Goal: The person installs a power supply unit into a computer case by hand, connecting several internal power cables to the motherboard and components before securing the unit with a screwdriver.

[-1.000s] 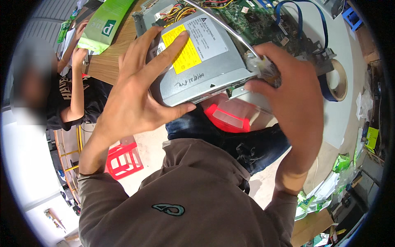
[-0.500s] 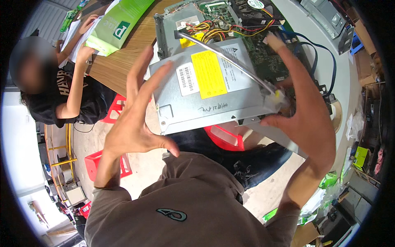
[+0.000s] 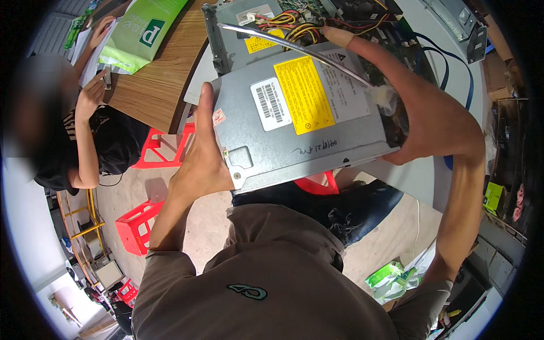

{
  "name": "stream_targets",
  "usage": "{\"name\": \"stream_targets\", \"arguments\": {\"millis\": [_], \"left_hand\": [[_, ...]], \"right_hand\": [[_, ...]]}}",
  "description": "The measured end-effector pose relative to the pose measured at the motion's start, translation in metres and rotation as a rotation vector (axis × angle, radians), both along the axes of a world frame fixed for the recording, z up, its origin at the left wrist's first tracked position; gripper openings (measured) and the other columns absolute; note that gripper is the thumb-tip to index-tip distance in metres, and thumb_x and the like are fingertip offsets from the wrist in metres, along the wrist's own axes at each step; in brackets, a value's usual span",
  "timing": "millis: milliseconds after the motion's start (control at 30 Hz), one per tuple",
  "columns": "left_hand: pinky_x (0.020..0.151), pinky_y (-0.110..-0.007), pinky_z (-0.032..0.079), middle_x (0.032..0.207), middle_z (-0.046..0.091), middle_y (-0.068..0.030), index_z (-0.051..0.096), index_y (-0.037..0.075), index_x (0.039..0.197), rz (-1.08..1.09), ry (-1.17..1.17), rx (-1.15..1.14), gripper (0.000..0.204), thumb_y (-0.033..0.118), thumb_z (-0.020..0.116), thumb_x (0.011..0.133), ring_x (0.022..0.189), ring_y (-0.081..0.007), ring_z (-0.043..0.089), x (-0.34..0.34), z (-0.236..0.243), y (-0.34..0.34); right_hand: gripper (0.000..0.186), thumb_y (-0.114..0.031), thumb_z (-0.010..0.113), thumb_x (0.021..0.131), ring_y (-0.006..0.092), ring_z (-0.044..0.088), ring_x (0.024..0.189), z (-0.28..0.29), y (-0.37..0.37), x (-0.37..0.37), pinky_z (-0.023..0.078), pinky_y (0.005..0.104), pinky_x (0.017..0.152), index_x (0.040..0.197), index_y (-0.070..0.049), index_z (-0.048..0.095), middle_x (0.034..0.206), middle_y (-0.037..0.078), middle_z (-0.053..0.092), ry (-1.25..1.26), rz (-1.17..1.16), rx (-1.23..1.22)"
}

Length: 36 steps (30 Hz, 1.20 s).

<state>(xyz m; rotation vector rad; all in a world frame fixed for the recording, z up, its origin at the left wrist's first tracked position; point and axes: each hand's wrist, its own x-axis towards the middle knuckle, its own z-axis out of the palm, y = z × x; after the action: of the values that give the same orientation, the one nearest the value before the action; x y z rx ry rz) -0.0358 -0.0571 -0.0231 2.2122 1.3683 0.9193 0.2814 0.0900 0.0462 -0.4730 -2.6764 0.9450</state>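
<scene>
A flat silver metal computer part (image 3: pixel 272 153), with a yellow label and a white barcode label, tilts above the opened computer case (image 3: pixel 226 54). My left hand (image 3: pixel 201 164) grips its left edge; some of those fingers are hidden underneath. At its right end is my right hand (image 3: pixel 436 122), thumb by the near corner and index finger stretched toward the bundled wires (image 3: pixel 294 28). A long screwdriver (image 3: pixel 317 55) with a translucent handle lies in that palm. Its shaft slants across the part, the tip toward the far left.
To the left, a person (image 3: pixel 85 124) sits at a wooden table (image 3: pixel 164 73) with a green bag (image 3: pixel 136 39). Red stools (image 3: pixel 136 226) stand on the floor. A blue cable (image 3: pixel 469 79) loops over the grey table (image 3: pixel 422 175). Green packaging (image 3: pixel 394 280) lies low on the right.
My left hand has closed onto the part's left edge from beside it. My right index finger has moved left over the part's far side. The part sits slightly farther right in view.
</scene>
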Motion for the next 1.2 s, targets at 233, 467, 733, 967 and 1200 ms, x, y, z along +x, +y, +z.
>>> {"name": "stream_targets", "arguments": {"millis": [233,467,733,967,1200], "left_hand": [[0.113,-0.048,0.035,0.145,0.037,-0.0326,0.003,-0.001,0.156,0.093,-0.01,0.043,0.146,0.029,0.1,0.051,0.132,-0.0424,0.048,0.004,0.005,-0.004],[0.112,-0.042,0.037,0.141,0.046,-0.0292,-0.002,0.002,0.157,0.014,-0.164,0.008,0.155,0.028,0.101,0.045,0.131,-0.0377,0.052,0.006,0.001,0.001],[0.12,-0.045,0.022,0.162,0.0,-0.0265,-0.016,0.002,0.155,-0.011,-0.067,0.003,0.163,0.046,0.099,0.05,0.148,-0.0336,0.02,0.007,0.005,-0.007],[0.117,-0.047,0.027,0.156,0.015,-0.0251,-0.004,0.003,0.157,0.031,0.071,0.119,0.147,0.051,0.091,0.056,0.144,-0.0374,0.027,0.001,-0.003,0.001],[0.115,-0.051,0.026,0.15,0.02,-0.0244,0.0,0.003,0.154,0.129,-0.093,0.083,0.141,0.055,0.087,0.056,0.141,-0.0379,0.028,0.014,-0.005,-0.001]], "right_hand": [[0.131,-0.005,0.087,0.038,0.031,0.032,0.146,0.007,0.0,-0.002,0.031,0.0423,0.121,0.155,-0.017,0.029,0.161,0.007,0.03,-0.128,-0.027,0.035],[0.134,-0.002,0.087,0.04,0.0286,0.035,0.144,0.003,0.0,0.002,0.044,0.0427,0.114,0.157,-0.021,0.025,0.159,0.004,0.031,-0.08,-0.029,-0.01],[0.101,-0.015,0.082,0.075,0.0212,0.063,0.086,0.055,-0.003,0.014,0.053,0.0332,0.066,0.157,-0.01,0.024,0.129,0.019,0.057,-0.31,-0.159,-0.371],[0.127,-0.038,0.082,0.077,0.031,0.063,0.099,0.063,-0.015,0.025,0.051,0.0357,0.077,0.157,0.003,-0.008,0.136,0.028,0.052,-0.41,-0.051,-0.268],[0.091,-0.022,0.078,0.07,0.0245,0.066,0.076,0.062,-0.028,0.028,0.049,0.0347,0.064,0.145,0.003,0.033,0.091,0.015,0.069,-0.228,-0.034,-0.207]]}}
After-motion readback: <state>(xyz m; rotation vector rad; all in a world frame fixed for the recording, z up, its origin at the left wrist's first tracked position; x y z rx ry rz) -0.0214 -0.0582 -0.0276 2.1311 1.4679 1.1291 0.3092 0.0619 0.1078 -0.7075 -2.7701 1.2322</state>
